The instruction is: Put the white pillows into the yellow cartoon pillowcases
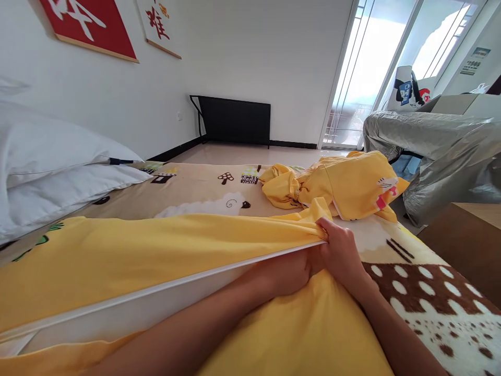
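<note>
A yellow duvet cover (164, 237) lies across the bed in front of me, its long opening edged with a white strip. My right hand (341, 248) pinches the cover at the right end of this opening and pulls the edge taut. Just below it is my left hand (291, 271), closed against the cloth, with its forearm stretched along the opening. The left fingertips are hidden by the fabric and the right hand. Pale cloth (129, 308) shows inside the opening.
A bunched yellow cloth (344, 183) with a cat print lies farther back on the patterned bed sheet (203, 188). White pillows (66, 151) are stacked at left. A brown box (465, 245) and something wrapped in silvery plastic (438, 136) stand at right. A black panel (235, 120) leans by the wall.
</note>
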Demonstrator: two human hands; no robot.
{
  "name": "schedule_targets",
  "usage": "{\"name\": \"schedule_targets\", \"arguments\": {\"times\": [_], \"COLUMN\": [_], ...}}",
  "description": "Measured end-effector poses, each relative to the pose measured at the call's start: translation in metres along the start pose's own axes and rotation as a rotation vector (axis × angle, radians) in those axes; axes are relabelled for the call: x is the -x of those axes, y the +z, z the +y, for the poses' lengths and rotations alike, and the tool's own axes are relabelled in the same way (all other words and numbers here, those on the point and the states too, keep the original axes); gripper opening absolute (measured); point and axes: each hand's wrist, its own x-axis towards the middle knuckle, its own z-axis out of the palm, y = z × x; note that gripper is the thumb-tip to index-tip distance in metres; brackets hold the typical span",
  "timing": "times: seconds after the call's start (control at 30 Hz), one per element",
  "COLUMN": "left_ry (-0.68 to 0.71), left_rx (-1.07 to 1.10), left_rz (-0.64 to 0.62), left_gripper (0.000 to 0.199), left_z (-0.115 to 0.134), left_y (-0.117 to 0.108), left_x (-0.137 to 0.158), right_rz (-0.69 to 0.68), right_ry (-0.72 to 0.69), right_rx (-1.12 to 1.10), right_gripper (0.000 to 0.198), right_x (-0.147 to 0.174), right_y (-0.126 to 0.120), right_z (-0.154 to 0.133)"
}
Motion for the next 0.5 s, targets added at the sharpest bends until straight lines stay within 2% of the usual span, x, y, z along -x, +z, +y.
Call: {"name": "schedule_targets", "arguments": {"times": [0.17,0.3,0.4,0.5], "left_ry": [-0.060,-0.093,-0.119,-0.195], "left_rx": [0.010,-0.029,-0.051,0.020], "left_rz": [-0.010,-0.001,-0.047,-0.035], "left_gripper": [0.036,0.037,0.037,0.040], "left_z": [-0.008,-0.014,-0.011,-0.006], "left_y": [0.008,0.012,0.008,0.003], "left_x": [0.004,0.004,0.001,-0.002], "right_rz": [0.058,0.026,0.003,-0.027], "right_ry": [-0.025,-0.083,-0.089,-0.086], "right_rx": [-0.189,-0.373,-0.447,-0.496], "right_gripper": [0.026,0.021,0.015,0.012], "right_x": [-0.002,-0.004,-0.005,-0.005], "right_y": [0.007,0.011,0.011,0.009], "right_z": [0.005,0.007,0.006,0.006]}}
